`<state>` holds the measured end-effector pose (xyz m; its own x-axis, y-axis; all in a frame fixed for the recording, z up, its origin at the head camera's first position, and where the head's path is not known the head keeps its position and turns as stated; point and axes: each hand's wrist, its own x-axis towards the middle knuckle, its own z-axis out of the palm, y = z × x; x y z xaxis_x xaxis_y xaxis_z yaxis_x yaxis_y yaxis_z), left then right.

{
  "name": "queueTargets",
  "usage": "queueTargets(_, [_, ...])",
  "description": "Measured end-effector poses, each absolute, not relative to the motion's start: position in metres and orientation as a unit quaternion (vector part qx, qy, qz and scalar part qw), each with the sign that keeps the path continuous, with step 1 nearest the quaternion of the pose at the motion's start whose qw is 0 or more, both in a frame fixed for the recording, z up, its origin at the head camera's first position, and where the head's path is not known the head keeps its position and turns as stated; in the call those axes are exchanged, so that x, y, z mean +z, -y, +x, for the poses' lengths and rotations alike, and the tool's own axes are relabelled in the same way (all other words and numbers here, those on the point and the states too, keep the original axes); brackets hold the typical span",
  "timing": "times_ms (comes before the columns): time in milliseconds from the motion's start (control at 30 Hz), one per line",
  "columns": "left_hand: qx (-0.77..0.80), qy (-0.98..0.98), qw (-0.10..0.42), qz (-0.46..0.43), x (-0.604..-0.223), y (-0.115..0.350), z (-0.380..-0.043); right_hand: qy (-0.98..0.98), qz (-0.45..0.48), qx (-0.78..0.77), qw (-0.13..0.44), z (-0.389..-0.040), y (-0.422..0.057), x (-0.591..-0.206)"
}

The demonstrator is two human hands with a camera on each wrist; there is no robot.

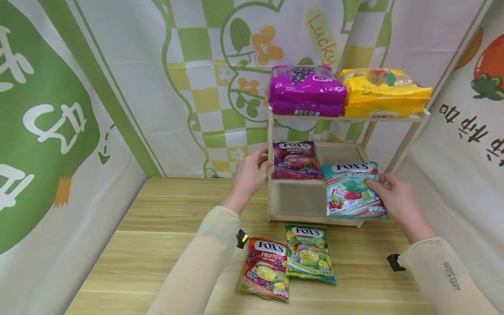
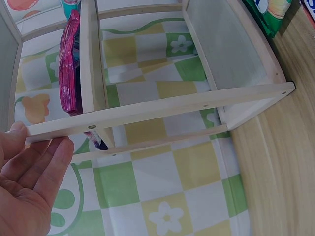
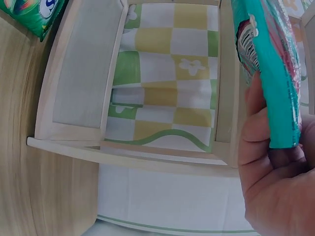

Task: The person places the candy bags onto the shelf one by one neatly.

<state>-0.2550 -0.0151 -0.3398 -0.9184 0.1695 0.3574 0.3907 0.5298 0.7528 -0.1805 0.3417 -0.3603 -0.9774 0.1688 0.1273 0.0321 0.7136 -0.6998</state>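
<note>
My right hand [image 1: 401, 203] pinches the right edge of a light-blue Fox's Mint Blossom candy bag [image 1: 352, 190], thumb on its front. The bag is upright before the right part of the small wooden shelf [image 1: 271, 205]. In the right wrist view the candy bag [image 3: 278, 83] shows edge-on. My left hand [image 1: 252, 173] holds the shelf's left front post; in the left wrist view the thumb and fingers lie on either side of the post [image 2: 147, 113]. A purple Fox's Berries candy bag [image 1: 296, 161] leans on the middle tier, just right of that hand.
On the top tier sit a purple package [image 1: 307, 94] and a yellow package [image 1: 383, 94]. Before the shelf, a Fox's Fruits bag [image 1: 264, 269] and a green Spring Tea bag [image 1: 309, 253] lie on the wooden table [image 1: 165, 218]. Printed curtains [image 1: 130, 87] hang around the table.
</note>
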Motion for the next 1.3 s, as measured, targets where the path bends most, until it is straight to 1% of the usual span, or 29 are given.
queueTargets(100, [-0.458, 0.866, 0.121, -0.162, -0.3397, 0.0151, -0.2548, 0.923, -0.051, 0.371, 0.085, -0.1812, -0.3419, -0.3605])
queueTargets(533, [-0.460, 0.863, 0.124, -0.167, -0.3408, 0.0153, -0.2549, 0.893, -0.047, 0.448, 0.015, -0.1833, -0.3413, -0.3600])
queueTargets(900, [-0.459, 0.864, 0.124, -0.165, -0.3402, 0.0146, -0.2546, 0.791, -0.021, 0.610, -0.052, -0.1877, -0.3463, -0.3619])
queueTargets(1167, [-0.459, 0.864, 0.127, -0.164, -0.3399, 0.0145, -0.2547, 0.701, -0.032, 0.709, -0.069, -0.1885, -0.3464, -0.3613])
queueTargets(1300, [-0.461, 0.863, 0.127, -0.165, -0.3397, 0.0143, -0.2546, 0.683, -0.033, 0.726, -0.069, -0.1891, -0.3441, -0.3614])
